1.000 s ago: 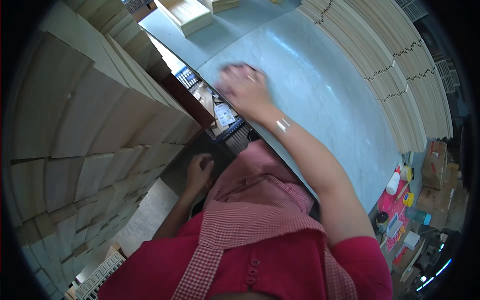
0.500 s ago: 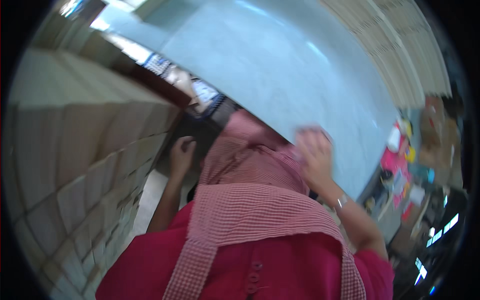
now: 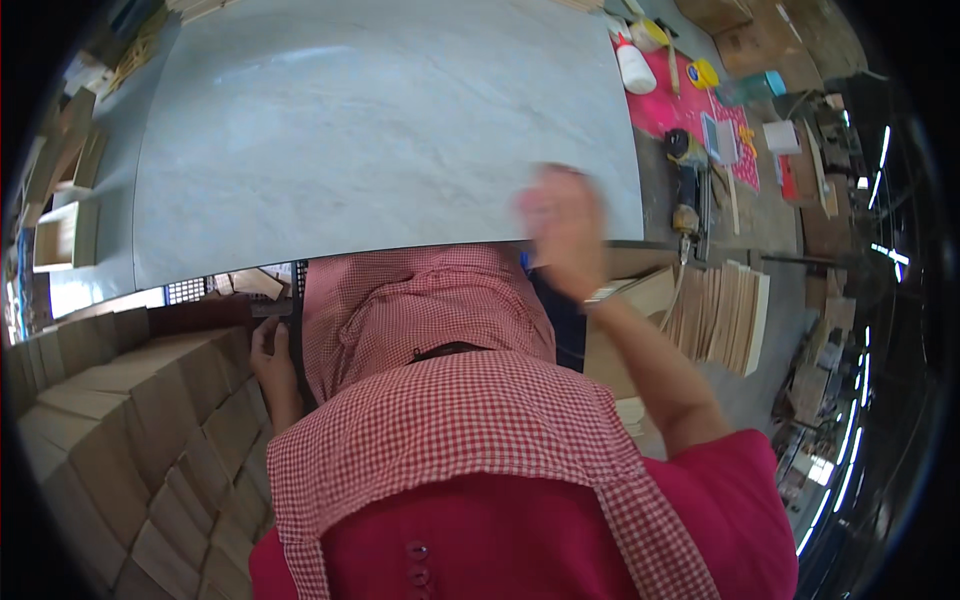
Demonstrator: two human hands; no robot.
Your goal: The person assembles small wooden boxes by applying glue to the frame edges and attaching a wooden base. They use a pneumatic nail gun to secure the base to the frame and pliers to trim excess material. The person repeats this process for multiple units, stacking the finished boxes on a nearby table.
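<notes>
My right hand [image 3: 570,225] is over the near right part of the pale grey marbled tabletop [image 3: 380,150], smeared by motion. A small pink thing [image 3: 540,208], like a crumpled cloth, shows at its fingers; the blur hides its exact kind. A bracelet or watch sits on that wrist. My left hand [image 3: 272,355] hangs low beside my checked apron [image 3: 450,310], next to the stacked wooden blocks. Its fingers are loosely bent and apart, with nothing visible in them.
Stacked wooden blocks [image 3: 170,410] stand close on the left. Small wooden boxes [image 3: 68,236] lie at the left. A white glue bottle [image 3: 634,68], tubs and a pneumatic tool [image 3: 688,190] occupy the right side bench. Thin wooden boards [image 3: 715,315] stand below it.
My view has turned, so the tabletop now lies straight across ahead. My right hand is further over the tabletop, still with the pink thing. My left hand stays low beside the blocks.
</notes>
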